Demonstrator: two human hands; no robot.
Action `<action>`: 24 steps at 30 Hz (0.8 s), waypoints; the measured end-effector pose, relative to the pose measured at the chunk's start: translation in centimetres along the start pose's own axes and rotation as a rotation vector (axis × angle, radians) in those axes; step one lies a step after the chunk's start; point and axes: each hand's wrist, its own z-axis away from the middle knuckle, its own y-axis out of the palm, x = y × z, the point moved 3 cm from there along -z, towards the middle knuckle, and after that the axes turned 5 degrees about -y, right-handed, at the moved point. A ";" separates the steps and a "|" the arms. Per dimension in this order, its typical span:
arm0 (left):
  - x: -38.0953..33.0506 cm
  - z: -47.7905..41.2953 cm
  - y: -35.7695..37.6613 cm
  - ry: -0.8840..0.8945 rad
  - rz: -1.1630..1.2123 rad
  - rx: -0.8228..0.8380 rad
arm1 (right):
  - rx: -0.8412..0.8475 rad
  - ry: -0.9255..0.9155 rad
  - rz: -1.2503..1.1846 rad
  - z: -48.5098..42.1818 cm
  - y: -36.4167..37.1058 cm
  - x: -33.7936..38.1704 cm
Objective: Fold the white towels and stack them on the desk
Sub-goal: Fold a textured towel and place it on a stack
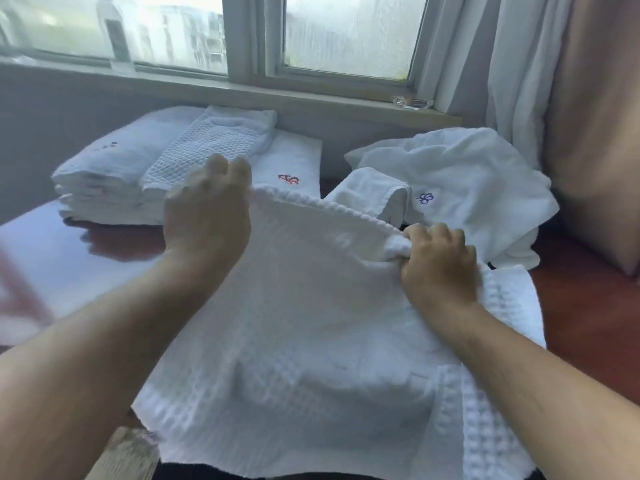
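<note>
A white waffle-weave towel [311, 341] is spread in front of me over the near edge of the desk [52, 258]. My left hand [207, 216] grips its far left corner, lifted above the desk. My right hand [438, 265] grips the far right corner, bunching the cloth. The far edge sags between both hands. A stack of folded white towels [145, 171] sits at the back left of the desk, one with a red emblem. An unfolded heap of white towels [460, 188], one with a blue emblem, lies at the back right.
The glossy reddish-brown desk stands under a window with a sill [311, 95]. A small glass dish [412, 102] rests on the sill. White curtains [516, 64] hang at the right, next to a tan cushion [595, 116].
</note>
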 end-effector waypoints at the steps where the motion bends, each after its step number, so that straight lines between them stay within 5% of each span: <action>1: 0.3 -0.1 0.2 -0.027 -0.014 0.072 | 0.047 0.001 0.013 -0.1 0.0 0.3; 5: -0.8 4.1 3.4 -0.097 -0.067 0.482 | 0.465 -0.002 0.013 1.4 2.0 2.5; 10: -1.1 9.8 6.4 -0.058 0.050 0.703 | 0.465 -0.078 0.052 3.1 2.5 3.5; 14: -1.8 9.2 7.0 -0.073 0.003 0.766 | 0.348 -0.083 0.024 3.8 0.2 2.2; 18: -9.8 9.7 7.4 0.232 0.380 0.787 | 0.547 0.109 0.056 3.8 -2.1 -1.6; 24: -16.1 11.2 10.0 0.314 0.240 0.893 | 0.895 0.400 0.251 4.7 -4.7 -11.8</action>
